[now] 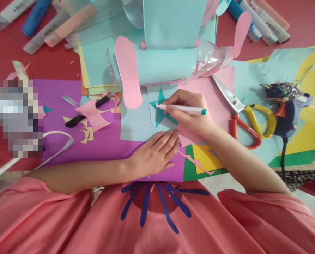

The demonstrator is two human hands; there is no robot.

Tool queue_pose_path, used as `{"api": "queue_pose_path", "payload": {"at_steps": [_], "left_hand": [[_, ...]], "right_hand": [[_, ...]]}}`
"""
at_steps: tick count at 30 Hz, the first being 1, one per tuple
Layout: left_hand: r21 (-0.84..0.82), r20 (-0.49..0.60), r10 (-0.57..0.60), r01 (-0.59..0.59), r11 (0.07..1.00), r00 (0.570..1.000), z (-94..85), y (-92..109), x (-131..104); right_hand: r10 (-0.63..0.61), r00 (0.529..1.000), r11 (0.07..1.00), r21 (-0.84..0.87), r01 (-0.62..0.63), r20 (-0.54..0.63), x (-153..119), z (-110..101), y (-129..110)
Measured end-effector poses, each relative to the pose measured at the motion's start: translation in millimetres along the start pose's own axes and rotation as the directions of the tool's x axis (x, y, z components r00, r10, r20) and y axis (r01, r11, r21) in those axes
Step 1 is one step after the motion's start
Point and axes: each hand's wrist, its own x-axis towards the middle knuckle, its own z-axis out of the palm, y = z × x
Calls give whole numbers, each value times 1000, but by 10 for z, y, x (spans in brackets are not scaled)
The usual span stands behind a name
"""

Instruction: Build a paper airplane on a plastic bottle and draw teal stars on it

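Observation:
Pinched in my right hand (189, 109) is a white marker (186, 108) with a teal end. Its tip touches the left point of a teal star (161, 111) on a piece of light blue paper (133, 127). My left hand (157, 151) lies flat, fingers stretched, on the lower edge of that paper. Just beyond stands a clear plastic bottle (212, 58) on its side, wrapped in light blue paper. A pink rounded strip (128, 70) is attached at its left end, and part of the star is hidden behind my right fingers.
Scissors (236, 104) with red and yellow handles lie to the right, beside a blue glue gun (289, 113) with a cable. Paper scraps (94, 114) litter the purple sheet (107, 150) at left. Several markers (70, 24) lie at the back left, others (265, 26) at the back right.

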Motion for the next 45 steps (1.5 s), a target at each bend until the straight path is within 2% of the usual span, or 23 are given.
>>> {"api": "queue_pose_path", "payload": {"at_steps": [10,16,19,30,38,45], "left_hand": [[21,-20,-1,1,1000,1000,-2,1,-1],[15,-20,2,-2,1000,1000,-1,1,3],[14,-28,0,0,1000,1000,-1,-3,5],[21,-34,3,-2,1000,999,-2,0,-3],[5,-20,0,0,1000,1000,4,-2,-3],[-11,-19,1,-1,1000,1000,10,-5,-5]], "right_hand": [[-23,999,1000,6,22,41,8,-9,14],[2,999,1000,-14,-3,-54,4,13,-5],[-7,998,1000,-16,6,-65,3,19,0],[-67,998,997,32,67,17,23,-12,34],[-59,994,998,0,59,-88,18,20,57],[-36,997,999,-5,36,-71,18,9,57]]}}
